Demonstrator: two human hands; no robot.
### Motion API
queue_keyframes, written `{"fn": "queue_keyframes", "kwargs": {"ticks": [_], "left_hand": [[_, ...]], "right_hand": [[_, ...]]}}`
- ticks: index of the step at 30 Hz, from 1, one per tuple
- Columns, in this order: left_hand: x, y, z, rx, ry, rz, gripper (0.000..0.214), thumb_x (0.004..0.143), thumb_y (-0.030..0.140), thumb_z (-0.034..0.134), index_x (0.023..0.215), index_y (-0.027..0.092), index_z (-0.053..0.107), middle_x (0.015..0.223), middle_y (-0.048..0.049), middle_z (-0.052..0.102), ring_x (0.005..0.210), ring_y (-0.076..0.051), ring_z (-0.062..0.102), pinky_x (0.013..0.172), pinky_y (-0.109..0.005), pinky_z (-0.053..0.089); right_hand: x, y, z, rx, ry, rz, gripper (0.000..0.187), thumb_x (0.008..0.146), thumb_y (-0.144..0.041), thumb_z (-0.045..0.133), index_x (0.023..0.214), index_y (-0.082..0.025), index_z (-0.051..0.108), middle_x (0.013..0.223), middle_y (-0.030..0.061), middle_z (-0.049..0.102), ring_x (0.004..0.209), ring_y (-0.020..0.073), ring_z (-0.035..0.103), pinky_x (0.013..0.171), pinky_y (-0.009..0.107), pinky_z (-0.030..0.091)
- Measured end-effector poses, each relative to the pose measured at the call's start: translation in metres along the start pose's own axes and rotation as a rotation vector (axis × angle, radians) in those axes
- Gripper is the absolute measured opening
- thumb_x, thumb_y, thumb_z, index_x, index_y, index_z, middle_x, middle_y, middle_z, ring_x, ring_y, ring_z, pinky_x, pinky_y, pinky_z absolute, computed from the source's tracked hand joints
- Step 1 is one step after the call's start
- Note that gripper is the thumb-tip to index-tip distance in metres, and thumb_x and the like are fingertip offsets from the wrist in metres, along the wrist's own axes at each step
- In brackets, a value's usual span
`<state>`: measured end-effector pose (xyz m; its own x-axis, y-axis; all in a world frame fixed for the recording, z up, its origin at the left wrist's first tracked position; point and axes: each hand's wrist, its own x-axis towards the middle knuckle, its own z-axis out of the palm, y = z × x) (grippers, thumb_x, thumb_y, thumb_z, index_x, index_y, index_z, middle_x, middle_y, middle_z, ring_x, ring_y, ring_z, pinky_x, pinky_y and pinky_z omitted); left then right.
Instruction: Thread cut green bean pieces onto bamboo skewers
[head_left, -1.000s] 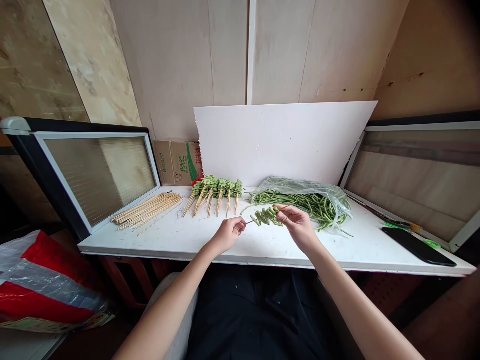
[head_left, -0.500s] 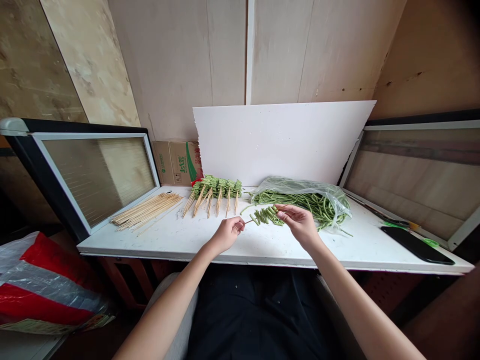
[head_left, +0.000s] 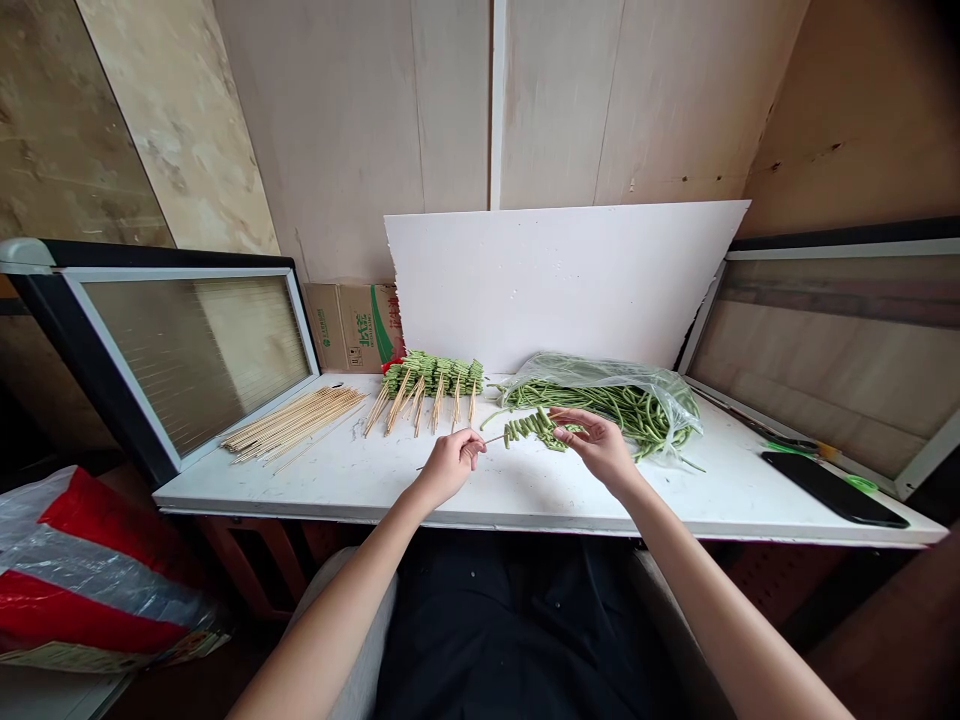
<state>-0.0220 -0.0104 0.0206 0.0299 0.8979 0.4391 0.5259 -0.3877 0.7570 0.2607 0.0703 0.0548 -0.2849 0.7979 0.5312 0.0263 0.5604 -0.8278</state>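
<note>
My left hand [head_left: 451, 466] is closed on the bare end of a thin wooden skewer [head_left: 494, 439]. Green bean pieces [head_left: 525, 430] are threaded side by side along it. At its other end my right hand [head_left: 598, 447] pinches the bean at the skewer's tip; the exact fingertip contact is partly hidden. More cut bean pieces lie on the white table beneath the right fingers. Just behind that hand, long green beans [head_left: 615, 402] rest in a clear plastic bag [head_left: 671, 385]. To the left, a stack of bean-loaded skewers [head_left: 435, 376] has its bare sticks pointing towards me.
Loose bamboo skewers [head_left: 296, 420] lie at the table's left. A cardboard box [head_left: 349, 325] and a white board [head_left: 562, 285] stand behind. Glass-panelled frames flank both sides. A black phone [head_left: 832, 490] sits by the right front edge of the table [head_left: 360, 495].
My left hand has shifted slightly to the left with the skewer's end. The threaded bean pieces have turned a little, while the right hand stays almost in place.
</note>
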Motion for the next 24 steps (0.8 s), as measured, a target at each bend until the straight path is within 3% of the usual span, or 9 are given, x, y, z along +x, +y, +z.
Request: {"fn": "queue_keyframes", "kwargs": {"ticks": [6,9,12,16,21,24], "left_hand": [[0.000,-0.019,-0.002,0.146,-0.029,-0.064,0.024,0.098,0.018,0.049,0.087,0.017,0.071,0.081,-0.0063,0.073,0.077,-0.020,0.066,0.074,-0.030,0.048],[0.000,-0.032,-0.001,0.224,-0.064,-0.050,0.025,0.093,0.010,0.051,0.083,0.017,0.073,0.090,-0.0085,0.076,0.085,-0.022,0.068,0.078,-0.031,0.049],[0.000,-0.040,-0.001,0.269,-0.090,-0.032,0.028,0.091,0.007,0.050,0.082,0.016,0.075,0.091,-0.0087,0.076,0.087,-0.021,0.068,0.081,-0.031,0.050],[-0.001,-0.043,-0.002,0.344,-0.123,-0.047,0.029,0.091,0.007,0.051,0.083,0.017,0.078,0.095,-0.0090,0.076,0.089,-0.021,0.068,0.083,-0.031,0.051],[-0.003,-0.040,-0.003,0.557,-0.169,-0.071,0.024,0.097,0.018,0.059,0.084,0.020,0.079,0.096,-0.0095,0.076,0.107,-0.029,0.065,0.097,-0.040,0.048],[-0.003,-0.032,0.000,0.614,-0.148,-0.037,0.027,0.100,0.016,0.054,0.094,0.021,0.080,0.104,-0.0100,0.076,0.115,-0.030,0.062,0.100,-0.043,0.048]], "right_hand": [[0.008,0.034,-0.017,-0.105,0.290,-0.011,0.028,0.086,-0.034,0.067,0.104,-0.018,0.081,0.107,0.0142,0.082,0.106,0.0296,0.076,0.100,0.052,0.058],[0.009,0.040,-0.022,-0.151,0.294,0.032,0.028,0.086,-0.033,0.065,0.101,-0.017,0.082,0.107,0.0150,0.082,0.103,0.0300,0.076,0.098,0.052,0.058],[0.007,0.038,-0.018,-0.197,0.186,0.070,0.025,0.086,-0.033,0.065,0.097,-0.018,0.082,0.109,0.0139,0.082,0.105,0.0301,0.075,0.097,0.048,0.058],[0.001,0.030,-0.007,-0.306,-0.075,0.087,0.026,0.090,-0.026,0.059,0.097,-0.021,0.083,0.109,0.0112,0.081,0.104,0.0285,0.074,0.087,0.041,0.060],[-0.007,0.022,0.005,-0.496,-0.339,-0.029,0.026,0.092,-0.020,0.060,0.099,-0.023,0.084,0.107,0.0111,0.080,0.100,0.0293,0.072,0.076,0.038,0.058],[-0.011,0.021,0.012,-0.567,-0.404,-0.122,0.020,0.093,-0.025,0.066,0.101,-0.023,0.084,0.102,0.0107,0.080,0.097,0.0290,0.070,0.085,0.041,0.056]]}}
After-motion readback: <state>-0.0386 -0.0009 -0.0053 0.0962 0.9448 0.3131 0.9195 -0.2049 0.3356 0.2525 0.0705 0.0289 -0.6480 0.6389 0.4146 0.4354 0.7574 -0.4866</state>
